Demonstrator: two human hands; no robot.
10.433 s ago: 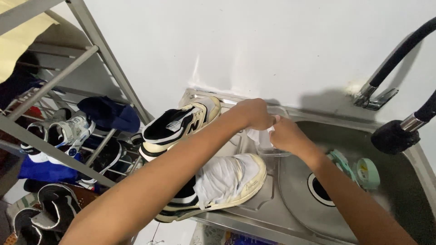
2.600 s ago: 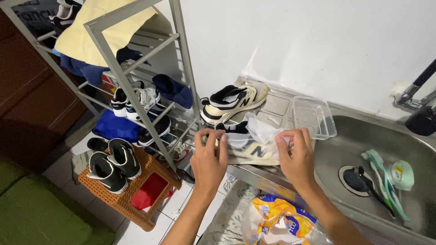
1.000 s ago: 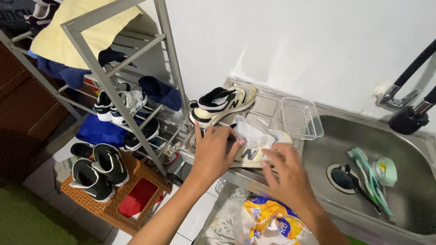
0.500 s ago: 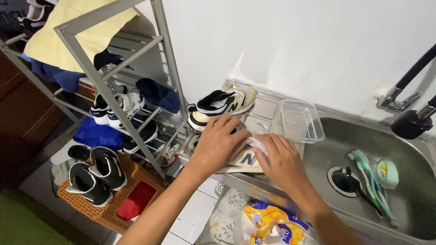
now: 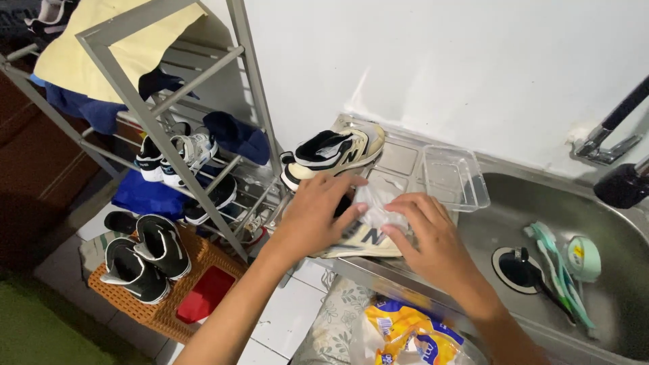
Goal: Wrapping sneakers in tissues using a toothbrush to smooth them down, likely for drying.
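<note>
- Head view, hands: the left hand [image 5: 316, 220] and right hand [image 5: 427, 233] lie palm-down on a cream sneaker [image 5: 362, 238] resting on the steel drainboard [image 5: 399, 161]. Both press a crumpled white sheet [image 5: 376, 205] against the shoe's opening; the fingers are spread and curled over the sheet rather than closed round it, seemingly to hold shoe and sheet steady.
- Head view, drainboard: a second cream-and-black sneaker [image 5: 331, 150] sits behind, just beside the first, toe toward the wall. A clear plastic tray [image 5: 454, 177] stands near the sink [image 5: 608, 223].
- Head view, sink: brushes [image 5: 558, 270] and a pale green roll [image 5: 583, 258] lie near the drain.
- Head view, left: a metal rack [image 5: 162, 128] holds more shoes; an orange basket [image 5: 162, 297] below holds a black pair.
- Head view, bottom: a yellow bag [image 5: 405, 334] sits below the counter.
</note>
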